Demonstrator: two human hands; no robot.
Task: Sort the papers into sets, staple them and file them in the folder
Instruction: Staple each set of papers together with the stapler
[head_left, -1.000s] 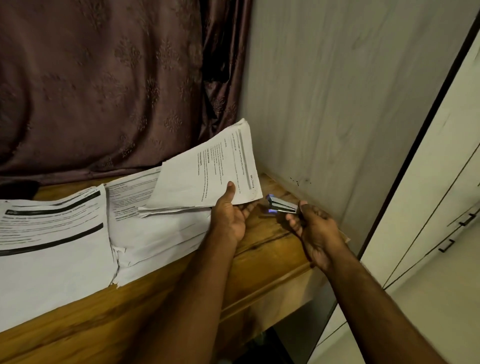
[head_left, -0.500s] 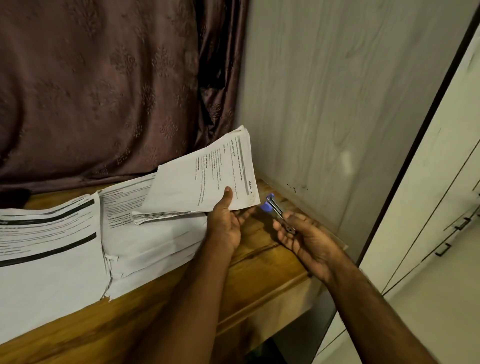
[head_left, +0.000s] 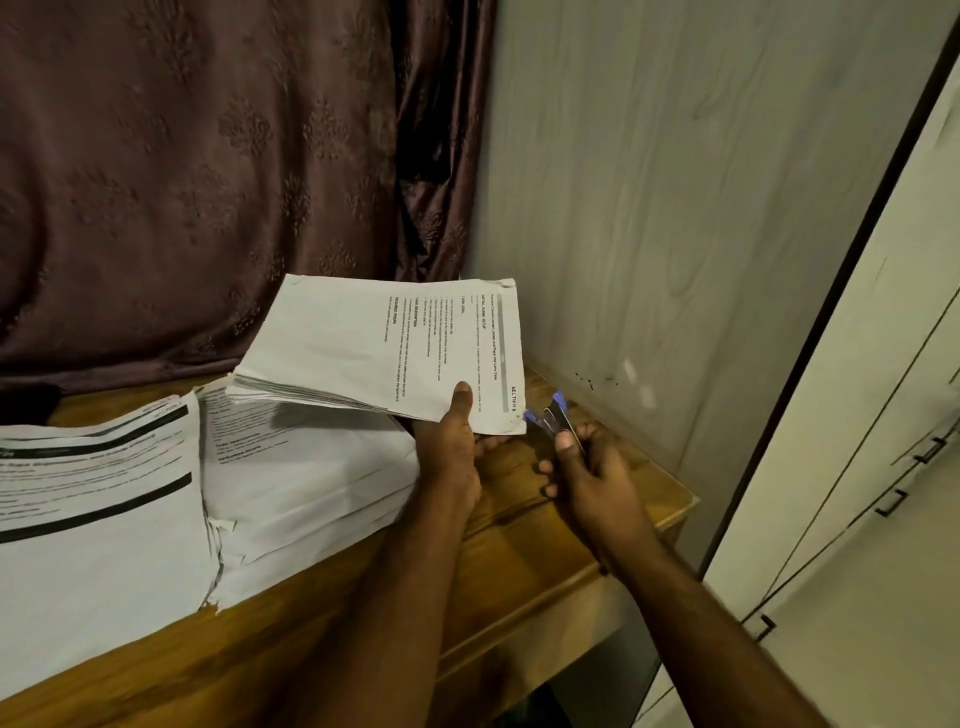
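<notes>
the left hand (head_left: 451, 457) grasps a thick white printed paper set (head_left: 384, 345) by its near edge, thumb on top, lifted above the wooden surface (head_left: 545, 561) near its right end. just beside the set's near right corner, the right hand (head_left: 587, 473) pinches a small blue and metal stapler (head_left: 550, 415). two white paper stacks (head_left: 291, 478) lie toward the surface's left, before a brown patterned curtain (head_left: 208, 182).

Held sheaf (head_left: 374, 343) apparently reads "SECTION 1".
</notes>
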